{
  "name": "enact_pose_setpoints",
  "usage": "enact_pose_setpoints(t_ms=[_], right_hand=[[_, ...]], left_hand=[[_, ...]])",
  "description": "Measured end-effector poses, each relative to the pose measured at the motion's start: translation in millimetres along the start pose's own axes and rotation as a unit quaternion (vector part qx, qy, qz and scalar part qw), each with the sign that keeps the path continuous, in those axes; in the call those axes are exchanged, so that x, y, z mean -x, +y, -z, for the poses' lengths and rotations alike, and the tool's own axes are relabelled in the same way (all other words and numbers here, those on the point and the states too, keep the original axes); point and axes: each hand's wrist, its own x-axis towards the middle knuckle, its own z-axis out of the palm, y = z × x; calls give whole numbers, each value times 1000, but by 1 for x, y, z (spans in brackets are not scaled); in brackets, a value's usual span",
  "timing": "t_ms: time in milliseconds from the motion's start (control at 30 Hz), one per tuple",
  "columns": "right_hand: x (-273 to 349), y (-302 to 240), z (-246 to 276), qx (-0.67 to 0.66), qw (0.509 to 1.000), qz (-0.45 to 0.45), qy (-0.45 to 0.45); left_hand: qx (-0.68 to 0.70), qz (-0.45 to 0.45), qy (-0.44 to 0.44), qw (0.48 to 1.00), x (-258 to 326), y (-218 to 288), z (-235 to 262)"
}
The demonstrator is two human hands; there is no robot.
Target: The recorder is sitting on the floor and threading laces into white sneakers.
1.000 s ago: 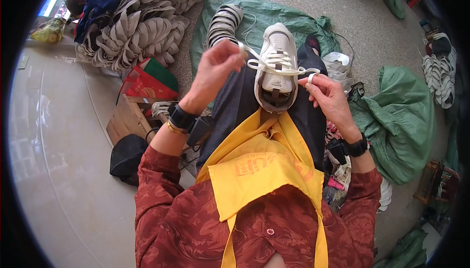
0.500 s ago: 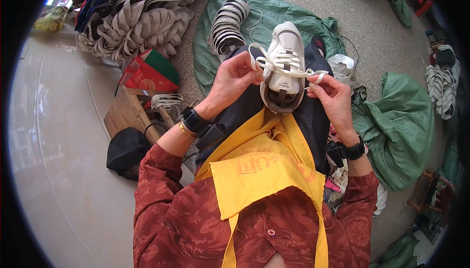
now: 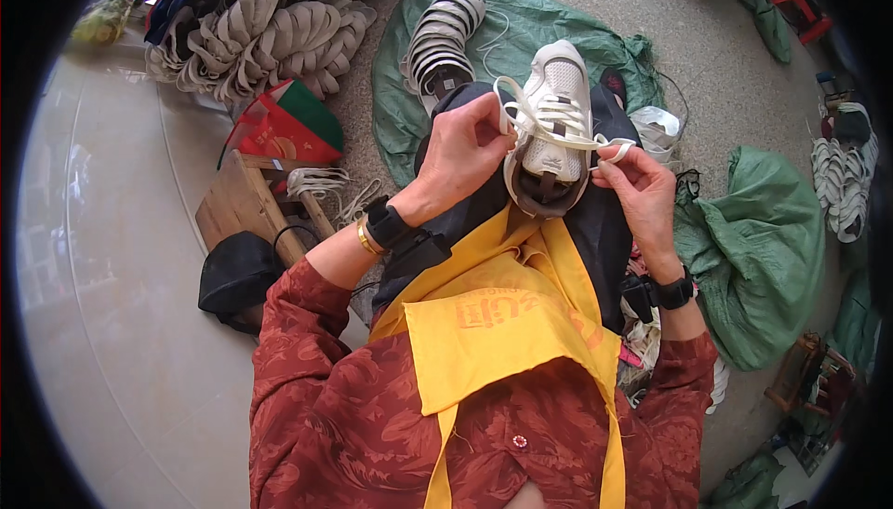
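A white and beige sneaker upper (image 3: pixel 558 127) rests between my knees, its toe pointing away and its dark-lined opening toward me. White shoelace (image 3: pixel 545 127) runs through its eyelets, with a loop or bow across the tongue. On the left, my left hand (image 3: pixel 465 141) pinches the lace between thumb and forefinger. Across from it, my right hand (image 3: pixel 640 188) pinches the lace on the other side, close beside the shoe's collar. The lace stretches between both hands over the shoe. Whether the shoe has a sole underneath is hidden.
A curved stack of shoe uppers (image 3: pixel 445 39) lies on a green sheet (image 3: pixel 395 118) ahead. Large bundles of grey pieces (image 3: pixel 270 30) sit far left. A wooden stool (image 3: pixel 237 207) with loose laces stands left; a green sack (image 3: pixel 758 248) lies right.
Both hands and the shoe have shifted slightly right in the view. My fingers keep their pinch on the lace.
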Motion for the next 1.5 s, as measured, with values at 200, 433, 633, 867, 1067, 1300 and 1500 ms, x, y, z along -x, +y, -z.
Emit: enact_pose_setpoints(t_ms=[200,433,633,867,1067,1300,1500], right_hand=[[-2,0,0,-25,999,5,23],[-4,-3,-5,-25,999,14,30],[-2,2,-10,-32,998,36,27],[-1,4,-12,89,992,66,63],[-6,1,-25,179,975,105,80],[-10,7,-17,114,989,58,76],[-4,-14,-23,248,941,222,67]], left_hand=[[-165,-154,23,974,-3,18,-8],[-7,9,0,1000,4,8,-2],[75,8,-2,997,4,-4,-6],[55,-1,5,998,3,-9,-9],[12,10,21,1000,5,-25,-12],[100,49,-15,994,-2,-21,-9],[64,33,0,997,0,-22,-12]])
